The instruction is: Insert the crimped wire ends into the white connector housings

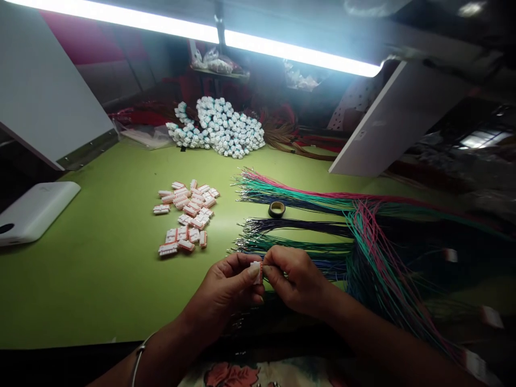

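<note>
Between the thumb and fingers of my left hand [234, 279] is a small white and orange connector housing [256, 272]. My right hand [296, 277] is closed in a pinch against the housing's orange right side; what its fingertips hold is too small to make out. Just beyond my hands lie bundles of wires with bare metal terminals: dark green wires [298, 245], black wires [300, 226] and, farther back, a pink, turquoise and blue bundle [298, 191]. A loose pile of similar connector housings [189, 207] lies to the left on the green tabletop [100, 269].
A roll of black tape [277, 209] sits between the wire bundles. White connectors with wires [229, 126] are heaped at the back. A white power bank-like device [38, 212] is at far left. Grey panels [374, 123] flank the table, under a lit tube lamp [298, 51].
</note>
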Tool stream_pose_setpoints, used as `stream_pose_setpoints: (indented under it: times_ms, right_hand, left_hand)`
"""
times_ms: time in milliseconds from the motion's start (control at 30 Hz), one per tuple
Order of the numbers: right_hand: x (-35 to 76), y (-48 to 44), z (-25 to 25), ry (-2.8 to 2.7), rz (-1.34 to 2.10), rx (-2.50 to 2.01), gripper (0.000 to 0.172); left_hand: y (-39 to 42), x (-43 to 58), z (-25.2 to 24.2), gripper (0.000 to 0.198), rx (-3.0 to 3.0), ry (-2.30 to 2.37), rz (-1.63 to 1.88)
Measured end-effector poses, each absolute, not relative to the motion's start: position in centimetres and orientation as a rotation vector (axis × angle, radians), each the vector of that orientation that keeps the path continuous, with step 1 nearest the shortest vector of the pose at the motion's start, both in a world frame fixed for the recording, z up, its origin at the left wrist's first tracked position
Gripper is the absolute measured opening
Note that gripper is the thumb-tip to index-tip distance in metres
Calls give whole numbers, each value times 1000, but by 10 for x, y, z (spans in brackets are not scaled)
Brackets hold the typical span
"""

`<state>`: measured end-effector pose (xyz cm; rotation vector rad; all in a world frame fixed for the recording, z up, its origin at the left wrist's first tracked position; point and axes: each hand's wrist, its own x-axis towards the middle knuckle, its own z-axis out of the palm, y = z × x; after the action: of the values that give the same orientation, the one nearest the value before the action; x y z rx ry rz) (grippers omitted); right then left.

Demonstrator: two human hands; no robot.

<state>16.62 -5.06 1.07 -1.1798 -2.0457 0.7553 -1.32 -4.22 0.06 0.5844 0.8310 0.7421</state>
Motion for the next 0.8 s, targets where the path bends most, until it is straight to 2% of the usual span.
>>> stream_pose_setpoints:
  times_ms: [400,600,800]
  right_hand:
    - [182,-37,40,-1938,693,-1153,17]
    - [223,9,40,-2065,474,-1540,24]
    - [258,73,24,-2149,155,-1873,13]
  left_hand:
    - [-23,0,29,21,594,737,837]
    - [2,2,21,23,619,770,860]
    - [11,-3,3,26,611,805,842]
